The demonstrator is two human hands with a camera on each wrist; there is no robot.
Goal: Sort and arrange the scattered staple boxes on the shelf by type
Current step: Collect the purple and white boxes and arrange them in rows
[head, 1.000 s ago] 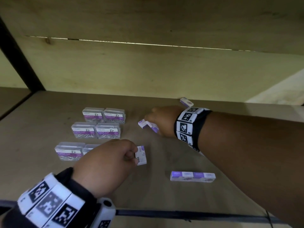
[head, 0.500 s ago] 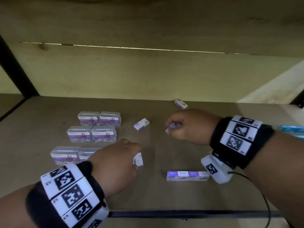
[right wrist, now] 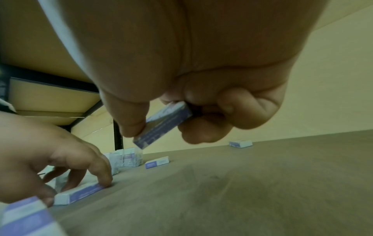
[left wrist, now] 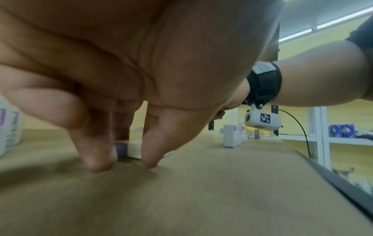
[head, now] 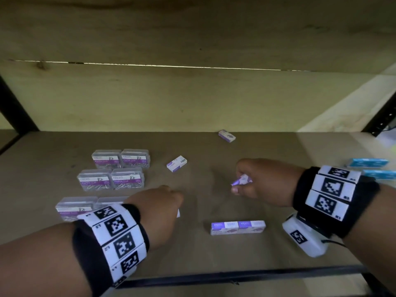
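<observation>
Small purple-and-white staple boxes lie scattered on the wooden shelf [head: 278, 249]. My right hand [head: 237, 185] pinches one staple box [right wrist: 163, 126], tilted, in the air above the shelf. My left hand [head: 169, 202] has thumb and fingers curled round another staple box [right wrist: 80, 194] that lies flat on the shelf; in the head view only its corner [head: 178, 213] shows. Two staple boxes [head: 237, 227] lie end to end near the front edge. One loose box [head: 176, 163] lies mid-shelf, another [head: 226, 136] by the back wall.
Several clear paper clip boxes [head: 110, 179] stand in paired rows at the left. Blue boxes [head: 368, 162] lie at the far right. The shelf's black front rail [head: 235, 275] runs below my wrists. The shelf above hangs low overhead.
My right hand drew back to the right and nearer, carrying a staple box, leaving one mid-shelf. My left hand lowered its box flat onto the shelf.
</observation>
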